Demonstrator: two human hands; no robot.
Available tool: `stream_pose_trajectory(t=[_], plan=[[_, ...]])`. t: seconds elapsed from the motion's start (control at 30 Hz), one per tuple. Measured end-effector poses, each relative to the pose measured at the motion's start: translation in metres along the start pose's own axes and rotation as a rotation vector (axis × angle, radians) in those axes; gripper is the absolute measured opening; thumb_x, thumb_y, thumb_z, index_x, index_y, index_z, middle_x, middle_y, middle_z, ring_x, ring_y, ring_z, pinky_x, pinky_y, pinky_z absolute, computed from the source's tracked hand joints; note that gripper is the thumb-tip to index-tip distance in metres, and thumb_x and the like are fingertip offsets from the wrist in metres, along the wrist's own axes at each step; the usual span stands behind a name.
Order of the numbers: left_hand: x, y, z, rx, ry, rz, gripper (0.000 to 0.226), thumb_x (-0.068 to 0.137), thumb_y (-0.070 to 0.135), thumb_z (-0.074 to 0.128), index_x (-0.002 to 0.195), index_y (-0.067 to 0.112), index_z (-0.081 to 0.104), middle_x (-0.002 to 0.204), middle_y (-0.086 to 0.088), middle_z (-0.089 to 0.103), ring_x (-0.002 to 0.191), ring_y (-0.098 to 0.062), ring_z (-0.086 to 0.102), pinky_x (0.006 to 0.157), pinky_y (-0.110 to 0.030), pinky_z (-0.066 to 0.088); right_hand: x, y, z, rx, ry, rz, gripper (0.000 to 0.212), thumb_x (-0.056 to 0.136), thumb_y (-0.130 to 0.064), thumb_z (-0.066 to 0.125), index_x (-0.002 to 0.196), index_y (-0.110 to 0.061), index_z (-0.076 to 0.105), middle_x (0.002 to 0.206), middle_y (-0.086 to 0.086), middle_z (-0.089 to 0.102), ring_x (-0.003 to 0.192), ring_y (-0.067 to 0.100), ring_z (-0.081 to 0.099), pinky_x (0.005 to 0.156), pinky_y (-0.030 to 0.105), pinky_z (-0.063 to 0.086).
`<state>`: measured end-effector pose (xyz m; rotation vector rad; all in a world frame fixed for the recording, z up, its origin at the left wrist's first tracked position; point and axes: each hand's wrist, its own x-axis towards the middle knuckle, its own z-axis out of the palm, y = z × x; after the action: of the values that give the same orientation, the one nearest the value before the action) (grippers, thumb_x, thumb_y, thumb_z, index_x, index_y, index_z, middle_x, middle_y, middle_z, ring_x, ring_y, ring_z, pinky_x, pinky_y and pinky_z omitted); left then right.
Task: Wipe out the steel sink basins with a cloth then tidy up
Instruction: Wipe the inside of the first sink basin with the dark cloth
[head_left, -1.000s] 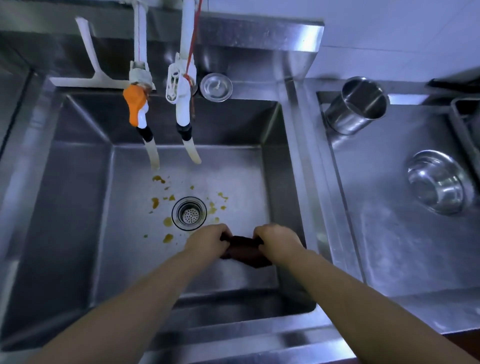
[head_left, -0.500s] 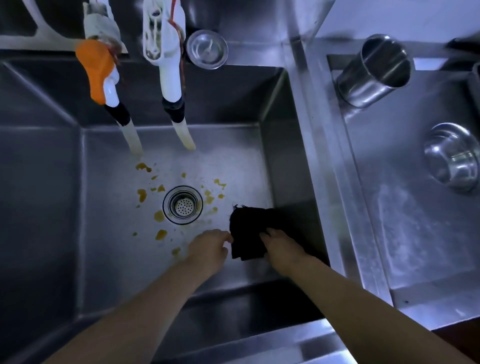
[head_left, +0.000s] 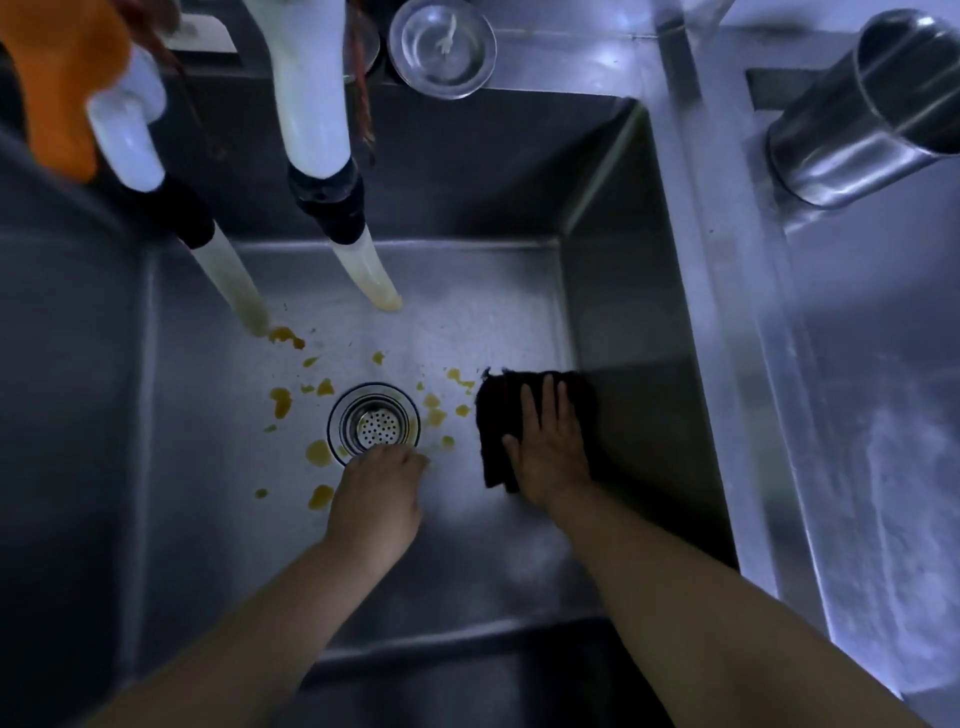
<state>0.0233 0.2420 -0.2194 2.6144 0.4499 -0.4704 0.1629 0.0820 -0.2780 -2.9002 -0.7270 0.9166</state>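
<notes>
Cloth (head_left: 524, 415) lies under flat, straight-fingered right hand (head_left: 550, 452); left hand (head_left: 376, 493) loosely curled, holding nothing.

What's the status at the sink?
Right hand flat on cloth, basin floor. Left hand loose by drain, holding nothing. Orange stains unwiped. Nothing blocking.

no readable text, labels or numbers anywhere
</notes>
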Motion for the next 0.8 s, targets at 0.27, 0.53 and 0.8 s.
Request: stream_pose_trajectory(t=[0.27, 0.53, 0.8], plan=[[0.032, 0.001, 0.006, 0.114, 0.021, 0.015, 0.063, 0.042, 0.019, 0.09, 0.102, 0.013, 0.071, 0.109, -0.005, 0.067, 0.103, -0.026, 0.064, 0.087, -0.041, 0.052, 0.098, -0.014, -0.03, -0.104, 0.208, -0.033, 0.07, 0.098, -0.048, 0.028, 0.151, -0.018, -0.006, 0.157, 0.015, -0.016, 0.144, 0.03, -0.017, 0.112, 0.037, -0.017], [0.049, 0.004, 0.006, 0.076, 0.065, -0.089, 0.059, 0.054, 0.014, 0.085, 0.11, 0.013, 0.067, 0.12, -0.007, 0.063, 0.112, -0.03, 0.058, 0.095, -0.045, 0.047, 0.166, -0.023, -0.065, -0.153, 0.263, -0.075, 0.072, 0.097, -0.05, 0.028, 0.151, -0.018, -0.005, 0.158, 0.017, -0.011, 0.145, 0.033, -0.014, 0.116, 0.041, -0.011], [0.02, -0.007, 0.018, 0.097, 0.053, -0.195, 0.062, 0.066, 0.016, 0.076, 0.126, 0.019, 0.059, 0.135, -0.005, 0.054, 0.127, -0.027, 0.047, 0.104, -0.041, 0.035, 0.167, -0.023, -0.064, -0.181, 0.256, -0.096, 0.071, 0.096, -0.051, 0.028, 0.151, -0.02, -0.005, 0.158, 0.016, -0.012, 0.144, 0.032, -0.014, 0.115, 0.041, -0.012]])
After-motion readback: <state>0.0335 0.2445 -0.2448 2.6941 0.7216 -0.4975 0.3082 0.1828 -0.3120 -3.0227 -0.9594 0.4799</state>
